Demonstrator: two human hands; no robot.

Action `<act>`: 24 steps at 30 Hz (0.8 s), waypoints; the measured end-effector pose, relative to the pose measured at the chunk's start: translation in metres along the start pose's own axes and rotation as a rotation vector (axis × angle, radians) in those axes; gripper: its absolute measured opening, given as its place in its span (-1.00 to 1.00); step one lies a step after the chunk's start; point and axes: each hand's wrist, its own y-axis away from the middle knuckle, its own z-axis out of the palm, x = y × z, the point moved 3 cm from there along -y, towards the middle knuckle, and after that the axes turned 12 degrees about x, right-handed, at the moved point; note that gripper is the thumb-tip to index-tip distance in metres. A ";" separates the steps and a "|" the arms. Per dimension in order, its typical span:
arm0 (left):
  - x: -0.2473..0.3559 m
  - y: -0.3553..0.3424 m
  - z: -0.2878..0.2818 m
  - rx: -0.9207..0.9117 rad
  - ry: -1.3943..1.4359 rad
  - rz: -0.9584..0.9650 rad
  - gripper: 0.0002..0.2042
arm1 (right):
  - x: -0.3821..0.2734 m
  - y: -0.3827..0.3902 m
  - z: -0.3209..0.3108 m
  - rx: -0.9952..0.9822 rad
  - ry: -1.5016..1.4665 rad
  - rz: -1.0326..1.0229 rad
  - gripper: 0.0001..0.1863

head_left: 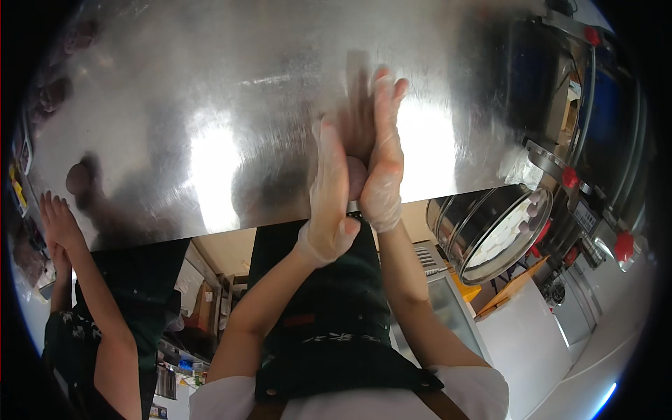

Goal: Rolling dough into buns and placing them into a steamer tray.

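A smooth pinkish-purple dough ball [357, 176] lies on the steel table [273, 150] close to its front edge, cupped between my two palms. My left hand [327, 182] stands on edge along the ball's left side, fingers stretched forward and thumb pointing toward the right. On the other side, my right hand [384, 157] also stands on edge, its fingers extended away from me. Both hands wear thin clear plastic gloves. The palms partly hide the ball, and neither hand has its fingers wrapped round it.
At the left, another person's hands [61, 227] rest near the table edge, below a second dough ball [78, 180]. More dough pieces [53, 95] sit at the far left. Right of me stands a round metal steamer [448, 241] with pale balls [533, 208] on a white liner.
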 end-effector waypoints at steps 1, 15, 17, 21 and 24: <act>0.001 0.001 0.000 0.007 0.056 -0.171 0.17 | 0.000 -0.002 -0.001 0.008 0.003 -0.002 0.12; -0.006 0.002 -0.009 0.150 -0.118 0.108 0.09 | -0.013 -0.006 -0.002 0.036 -0.003 0.004 0.09; -0.020 0.002 -0.004 0.059 -0.090 -0.058 0.15 | -0.013 -0.002 -0.001 -0.082 -0.011 0.087 0.08; -0.013 0.003 -0.007 0.082 -0.229 0.205 0.05 | -0.006 -0.002 -0.003 -0.041 -0.008 0.170 0.10; -0.014 0.000 -0.011 0.143 -0.096 -0.012 0.16 | -0.005 -0.008 -0.002 0.106 -0.017 0.088 0.15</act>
